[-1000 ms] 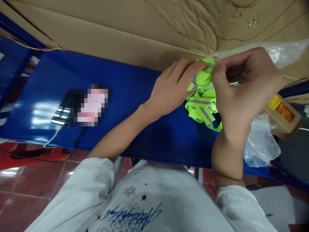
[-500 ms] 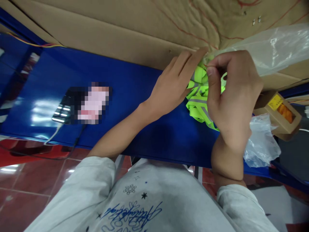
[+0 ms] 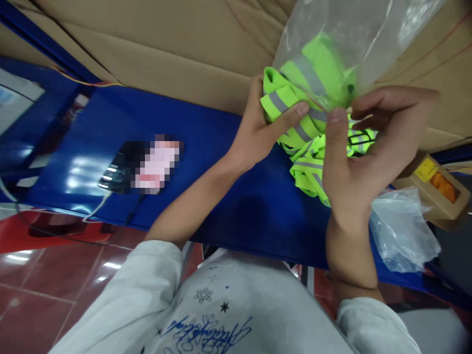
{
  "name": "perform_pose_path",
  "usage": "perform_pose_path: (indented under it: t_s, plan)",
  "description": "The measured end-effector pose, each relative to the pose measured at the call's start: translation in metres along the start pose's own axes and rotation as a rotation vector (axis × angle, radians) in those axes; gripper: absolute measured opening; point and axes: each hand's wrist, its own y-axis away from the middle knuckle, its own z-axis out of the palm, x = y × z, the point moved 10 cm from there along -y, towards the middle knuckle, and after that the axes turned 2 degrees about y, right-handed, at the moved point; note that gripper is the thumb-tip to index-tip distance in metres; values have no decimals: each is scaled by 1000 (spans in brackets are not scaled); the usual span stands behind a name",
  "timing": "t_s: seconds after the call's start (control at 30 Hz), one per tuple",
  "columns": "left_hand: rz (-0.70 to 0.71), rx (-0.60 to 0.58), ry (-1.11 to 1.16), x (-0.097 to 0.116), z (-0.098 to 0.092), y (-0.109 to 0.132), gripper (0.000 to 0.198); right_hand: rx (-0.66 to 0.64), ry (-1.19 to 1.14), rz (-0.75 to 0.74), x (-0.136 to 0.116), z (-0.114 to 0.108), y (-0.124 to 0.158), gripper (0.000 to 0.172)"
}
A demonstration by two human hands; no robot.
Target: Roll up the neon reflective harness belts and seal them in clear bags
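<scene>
My left hand (image 3: 258, 137) is closed around a bundle of yellow-green reflective straps (image 3: 295, 101) with grey bands, its thumb lying across the front. The bundle's upper part is inside a clear plastic bag (image 3: 372, 37). Beside the bag's mouth, my right hand (image 3: 376, 152) pinches the plastic edge between thumb and forefinger. More of these reflective straps (image 3: 309, 169), with a black buckle showing, lie on the blue table (image 3: 228, 211) below and behind my right hand.
A crumpled clear bag (image 3: 401, 228) and a cardboard box with a window (image 3: 435, 184) sit at the right. On the left lies a dark phone (image 3: 116, 172) with a white cable, beside a blurred-out screen (image 3: 157, 164). A cardboard sheet (image 3: 165, 54) stands along the back.
The strap bundle is now lifted in my left hand, whose thumb has come round to the front. The clear bag has swung up and left over the bundle. The view has shifted slightly.
</scene>
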Motion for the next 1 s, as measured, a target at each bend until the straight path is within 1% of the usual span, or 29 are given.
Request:
perform_pose_path:
  t_s: [0.07, 0.13, 0.2, 0.3, 0.37, 0.47, 0.53, 0.6, 0.67, 0.77, 0.9, 0.93, 1.0]
  plan:
    - [-45, -19, 118, -2, 5, -1, 42, 21, -112, 81, 18, 7, 2, 18]
    - [-104, -44, 168, -4, 11, -1, 42, -17, -227, 110, 29, 19, 3, 20]
    - [-119, -51, 193, -2, 13, 0, 43, -49, -308, 122, 35, 27, 3, 18]
    - [-96, -40, 207, 0, 12, -1, 44, -56, -376, 124, 36, 26, 1, 18]
    - [-88, -2, 194, -2, 8, -1, 44, -99, -365, 107, 32, 27, -1, 22]
    - [-82, 78, 162, -9, -1, -1, 46, -189, -254, 66, 29, 32, -1, 24]
    - [-79, 104, 142, -12, -3, -1, 51, -222, -182, 45, 32, 34, 1, 24]
    - [-72, 94, 133, -14, -2, -1, 54, -221, -159, 32, 35, 36, 2, 23]
    - [-77, 53, 134, -17, 2, 0, 54, -219, -181, 20, 37, 41, 3, 25]
    - [-116, 13, 127, -31, 8, 5, 55, -242, -251, -8, 34, 55, 7, 34]
    - [-233, 86, 99, -61, 7, 13, 55, -295, -323, 17, 36, 73, 11, 37]
    - [-264, 93, 121, -65, 8, 15, 53, -290, -343, 31, 38, 74, 11, 37]
    - [-305, 71, 219, -63, 15, 17, 47, -271, -384, 65, 44, 71, 8, 37]
